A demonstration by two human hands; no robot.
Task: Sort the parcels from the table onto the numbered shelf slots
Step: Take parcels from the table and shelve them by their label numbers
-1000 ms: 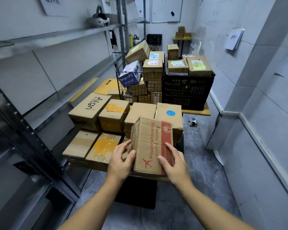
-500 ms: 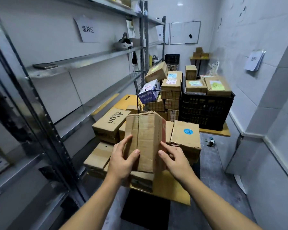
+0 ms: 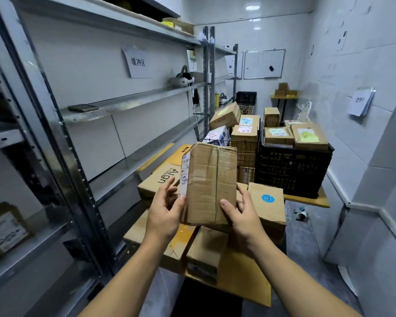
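- You hold a tall brown cardboard parcel with taped seams [image 3: 212, 181] upright in front of you, lifted above the yellow wooden table [image 3: 245, 277] and the boxes lying on it.
- Your left hand [image 3: 165, 213] grips its lower left edge. The thumb lies on the near face, and the fingers [image 3: 169, 186] reach round the side that bears a white shipping label [image 3: 184, 172].
- Your right hand [image 3: 242, 216] grips the lower right edge. The thumb presses the near face, and the other fingers wrap behind the box.
- Both forearms reach forward and upward, and the palms face each other across the parcel.
- A grey metal shelf rack [image 3: 128, 101] stands to your left.
- A brown box printed "Align" [image 3: 160, 179] lies on the table behind the parcel.
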